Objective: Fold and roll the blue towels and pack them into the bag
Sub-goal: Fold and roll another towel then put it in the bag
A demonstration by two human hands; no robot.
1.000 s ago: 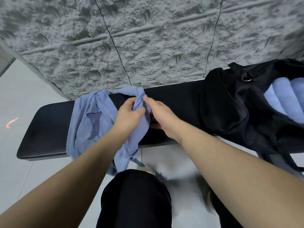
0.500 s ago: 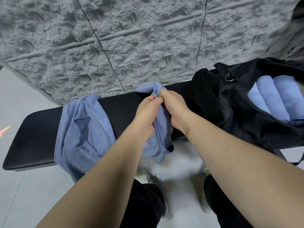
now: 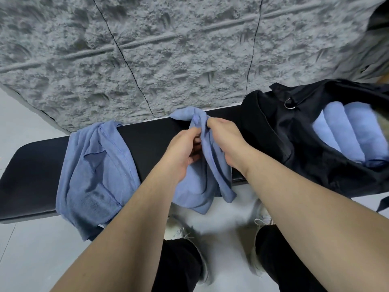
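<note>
Towels are the subject, shown here at three stages, listed from largest item to smallest. Wall [image 3: 168,49]: rough grey panels filling the view from 10 to 2 o'clock, close behind everything else. Bench [image 3: 31,171]: a long black padded top running from 9 to 3 o'clock, serving as the work surface. Bag [image 3: 273,131]: black, lying on the bench at 3 o'clock with its mouth open toward the viewer, presumably so that rolls can be slid straight in. Loose towel [image 3: 92,171]: blue, crumpled, draped over the bench at 8 o'clock with its lower edge hanging past the front; it appears to be waiting its turn. Held towel [image 3: 202,175]: blue, bunched at the centre, its top on the bench and its tail hanging over the front edge, not yet flat or folded. Rolled towels [image 3: 347,131]: pale blue rolls lying side by side inside the bag, already packed. Left hand [image 3: 185,148] and right hand [image 3: 227,140]: close together at the centre, each with curled fingers pinching a gathered edge of the held towel, probably searching for corners so it can be spread before folding. Shoes [image 3: 183,230]: light-coloured, blurred, on the pale floor [image 3: 25,260] at 6 o'clock. Metal ring [image 3: 289,102]: fixed to the bag's upper edge.
</note>
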